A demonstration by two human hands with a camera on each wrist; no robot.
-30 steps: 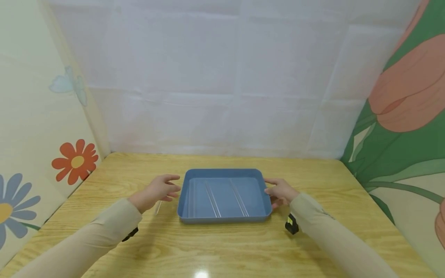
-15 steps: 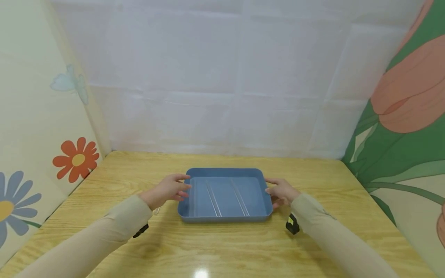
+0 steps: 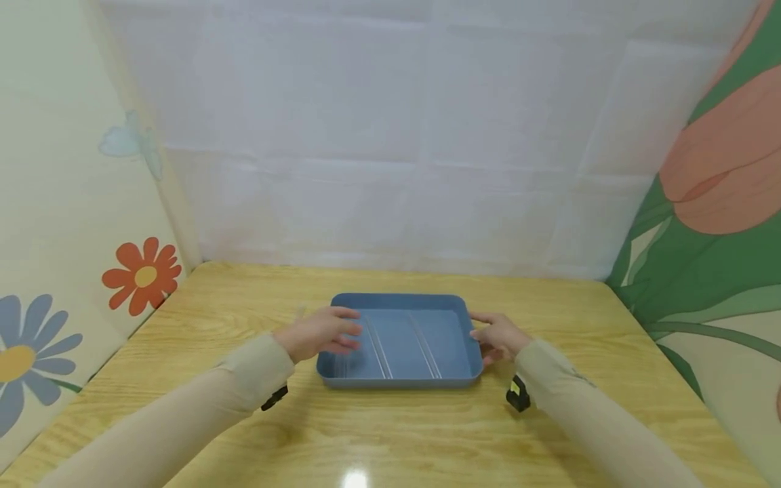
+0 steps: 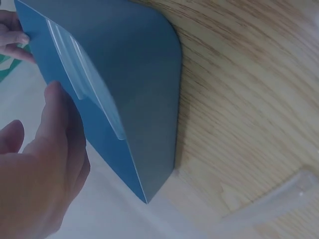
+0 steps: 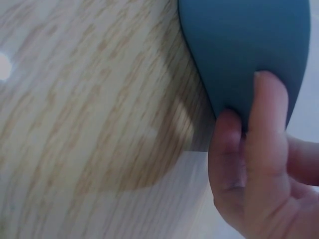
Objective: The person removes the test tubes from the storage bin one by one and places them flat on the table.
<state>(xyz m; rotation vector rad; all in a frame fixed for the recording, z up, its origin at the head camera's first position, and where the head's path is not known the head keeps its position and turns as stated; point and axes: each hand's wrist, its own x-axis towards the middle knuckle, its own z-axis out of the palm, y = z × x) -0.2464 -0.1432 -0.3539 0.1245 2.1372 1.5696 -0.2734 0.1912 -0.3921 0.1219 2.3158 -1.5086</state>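
Note:
A blue rectangular tray (image 3: 399,383) stands on the table in front of me. Inside it lie slim clear tubes; one tube (image 3: 378,349) is left of the middle, a second tube (image 3: 425,347) further right, and another is partly covered by my left hand. That left hand (image 3: 323,333) hovers over the tray's left side, fingers reaching inward and holding nothing. My right hand (image 3: 500,337) touches the tray's right outer wall with its fingertips, as the right wrist view shows closely. Another clear tube (image 4: 279,199) lies on the table outside the tray in the left wrist view.
The wooden table (image 3: 390,434) extends around the tray. A white cloth (image 3: 390,135) hangs behind it. Flower-printed panels stand on the left (image 3: 55,203) and on the right (image 3: 702,291).
My left hand has moved right, from beside the tray to above its left part. The right hand and the tray have stayed in place; the view has shifted slightly.

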